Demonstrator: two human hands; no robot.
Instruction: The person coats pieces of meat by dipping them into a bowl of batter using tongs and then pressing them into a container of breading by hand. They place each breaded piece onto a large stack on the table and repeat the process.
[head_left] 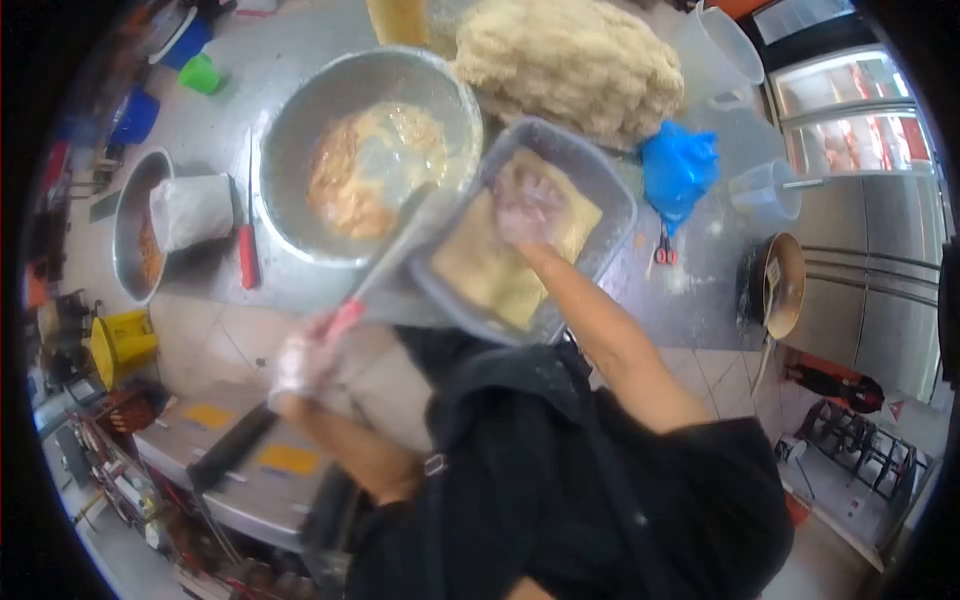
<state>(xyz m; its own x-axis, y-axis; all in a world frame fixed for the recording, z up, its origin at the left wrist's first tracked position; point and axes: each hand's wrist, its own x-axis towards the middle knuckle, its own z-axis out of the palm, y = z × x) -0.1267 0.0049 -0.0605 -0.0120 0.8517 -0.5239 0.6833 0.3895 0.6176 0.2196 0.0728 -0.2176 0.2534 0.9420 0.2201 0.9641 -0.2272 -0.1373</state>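
My left hand (305,362), in a pale glove and blurred, is closed round the pink-red handle of a long tool (392,246) whose end reaches over the rim of a large metal bowl (275,165). Pale, wet pieces of food (345,180) lie in milky liquid in that bowl. Over a grey plastic tub (622,200), my right hand (530,200), gloved, is down on the yellowish crumb-like layer (475,250). Its fingers are smeared by motion, and whether they hold anything is hidden.
A big crumb-coated mass (570,65) lies behind the tub. To the right are a blue bag (680,170), red-handled scissors (665,250) and a clear jug (768,190). On the left, a red-handled knife (247,255) lies beside a smaller metal bowl (125,235) with a white bag (190,212).
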